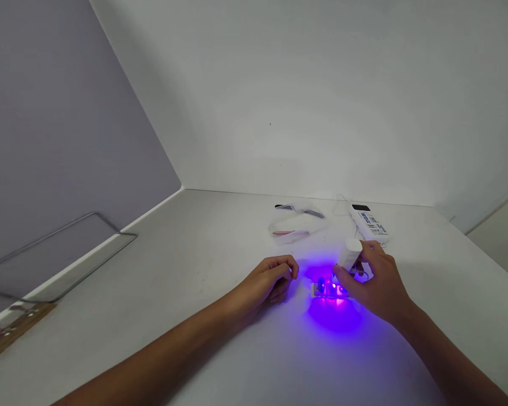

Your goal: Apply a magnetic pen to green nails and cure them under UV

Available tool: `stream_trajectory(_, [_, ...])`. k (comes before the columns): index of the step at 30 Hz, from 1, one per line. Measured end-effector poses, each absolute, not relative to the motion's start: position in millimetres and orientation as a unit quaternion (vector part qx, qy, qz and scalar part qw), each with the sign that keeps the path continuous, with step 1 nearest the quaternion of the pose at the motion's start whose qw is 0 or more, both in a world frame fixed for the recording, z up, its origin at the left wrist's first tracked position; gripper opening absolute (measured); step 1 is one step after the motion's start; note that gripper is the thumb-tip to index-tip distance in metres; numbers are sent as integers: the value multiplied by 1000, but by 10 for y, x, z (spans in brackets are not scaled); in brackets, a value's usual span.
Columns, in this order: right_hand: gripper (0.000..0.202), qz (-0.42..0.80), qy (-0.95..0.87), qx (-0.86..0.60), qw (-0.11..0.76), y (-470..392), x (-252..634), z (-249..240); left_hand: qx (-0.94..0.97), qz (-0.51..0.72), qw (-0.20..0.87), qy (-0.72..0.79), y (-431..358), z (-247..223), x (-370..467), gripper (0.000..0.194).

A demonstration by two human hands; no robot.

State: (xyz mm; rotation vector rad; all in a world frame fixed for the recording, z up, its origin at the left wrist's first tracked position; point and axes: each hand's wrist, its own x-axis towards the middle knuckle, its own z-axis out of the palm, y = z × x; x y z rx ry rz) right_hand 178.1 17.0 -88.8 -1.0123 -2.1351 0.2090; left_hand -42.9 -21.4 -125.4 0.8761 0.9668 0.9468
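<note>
My right hand [379, 279] grips a white UV lamp [349, 254] with a rounded top, thumb on one side and fingers on the other. Violet light falls from it onto a small pale strip [314, 290] lying on the white table. Several small dark blue pieces [321, 285] sit on the strip; their exact kind is lost in the glow. My left hand [275, 276] rests on the table to the left of the strip, apart from it, with its fingers loosely curled and nothing visible in them.
Behind the hands lies a clear plastic bag [292, 228] with slim items around it. A white device with a printed label [369, 223] and a thin cable lies at the back right. At the left are a grey wire frame [95, 269] and a brown wooden strip [19, 331]. Walls rise behind.
</note>
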Motion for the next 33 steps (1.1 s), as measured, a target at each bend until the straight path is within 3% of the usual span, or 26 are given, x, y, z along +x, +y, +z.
stream_trajectory(28, [17, 96, -831, -402, 372, 161, 1774, -871, 410, 423, 689, 423, -217, -1253, -429, 4])
stream_trajectory(33, [18, 97, -831, -404, 369, 146, 1776, -858, 402, 426, 696, 416, -236, -1223, -432, 16])
